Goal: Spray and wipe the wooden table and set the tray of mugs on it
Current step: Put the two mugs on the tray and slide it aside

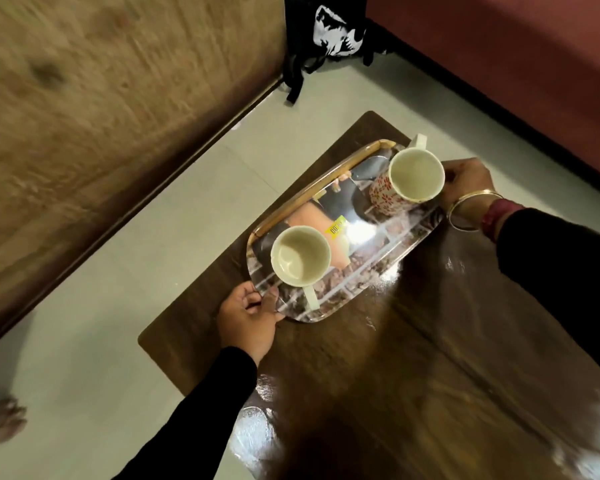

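The person's left hand (248, 317) is closed around one short end of the shiny tray (378, 251), and the right hand (466, 185) grips the opposite end. The tray sits over the far corner of the dark wooden surface (413, 358), though whether it touches cannot be told. On the tray, one cream mug (301, 255) stands near the left hand and a flower-patterned mug (409, 178) near the right.

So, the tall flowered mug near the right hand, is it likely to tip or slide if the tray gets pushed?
Probably somewhat. The flowered mug looks tall for its base, so a jolt could tip it. The tray has a glossy, reflective surface, so the mug may slide. It looks empty, likely light. Both the left hand and right hand hold the tray ends, which helps.
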The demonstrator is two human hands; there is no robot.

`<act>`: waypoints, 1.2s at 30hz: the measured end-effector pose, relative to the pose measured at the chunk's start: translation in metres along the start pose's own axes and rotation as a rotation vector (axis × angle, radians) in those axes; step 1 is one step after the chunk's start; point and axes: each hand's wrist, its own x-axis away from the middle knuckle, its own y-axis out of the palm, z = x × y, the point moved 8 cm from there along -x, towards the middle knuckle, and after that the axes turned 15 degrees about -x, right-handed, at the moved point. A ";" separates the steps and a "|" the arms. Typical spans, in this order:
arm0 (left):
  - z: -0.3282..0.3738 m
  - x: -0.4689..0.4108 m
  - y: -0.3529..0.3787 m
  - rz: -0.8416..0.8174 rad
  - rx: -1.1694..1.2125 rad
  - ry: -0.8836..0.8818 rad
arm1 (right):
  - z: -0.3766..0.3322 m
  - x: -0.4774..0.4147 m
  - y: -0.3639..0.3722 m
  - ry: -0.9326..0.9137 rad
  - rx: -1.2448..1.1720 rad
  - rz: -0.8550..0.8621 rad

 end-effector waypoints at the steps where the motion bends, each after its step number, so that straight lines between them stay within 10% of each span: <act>1: 0.002 -0.004 0.002 0.013 0.016 -0.011 | -0.006 -0.010 0.004 -0.027 0.011 0.005; 36: 0.009 0.007 0.014 0.067 0.047 -0.042 | -0.010 -0.027 0.018 -0.145 0.096 0.133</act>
